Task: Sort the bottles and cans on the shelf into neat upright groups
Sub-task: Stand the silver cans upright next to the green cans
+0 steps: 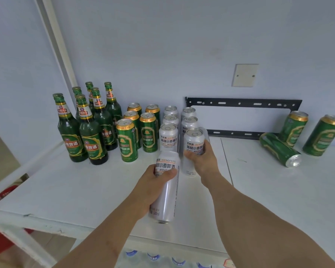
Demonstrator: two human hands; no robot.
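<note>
My left hand (151,187) grips a white can (165,192) held above the shelf's front, in front of the white group. My right hand (202,160) wraps around another white can (193,146) standing upright at the front of the right white row. Behind them several white cans (169,133) stand in two rows. Left of those stand several green cans (127,144) and several green glass bottles (92,140), all upright. At the far right two green cans (323,135) stand upright and one green can (279,148) lies on its side.
The white shelf (70,182) meets the wall behind. A black metal bracket (242,103) is fixed to the wall behind the right side. A blank wall plate (245,75) sits above it. Water bottle caps (153,257) show below the shelf's front edge.
</note>
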